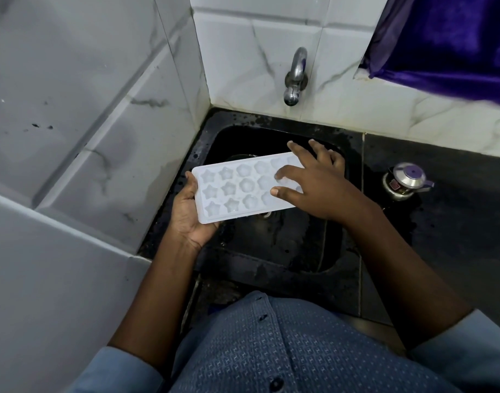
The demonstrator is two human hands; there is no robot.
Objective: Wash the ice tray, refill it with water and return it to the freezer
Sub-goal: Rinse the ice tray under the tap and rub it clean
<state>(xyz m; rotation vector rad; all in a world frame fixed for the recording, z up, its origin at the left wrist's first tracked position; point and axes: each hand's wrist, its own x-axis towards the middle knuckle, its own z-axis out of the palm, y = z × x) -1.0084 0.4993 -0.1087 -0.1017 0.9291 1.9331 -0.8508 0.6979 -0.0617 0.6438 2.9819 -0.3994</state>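
Tiled wall point(243, 52), black sink point(271, 268). Tray point(237, 191) over sink, long axis left-right. Left hand point(186, 214) grip curled round left end; right hand point(314, 182) spread flat on right end, nearer tap point(294, 78).

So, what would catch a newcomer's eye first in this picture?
The white tray with star and flower moulds, held over the black sink in the middle: the left hand grips its left end, the right hand rests spread fingers on its right part. Next, the steel tap above, and the purple cloth at top right.
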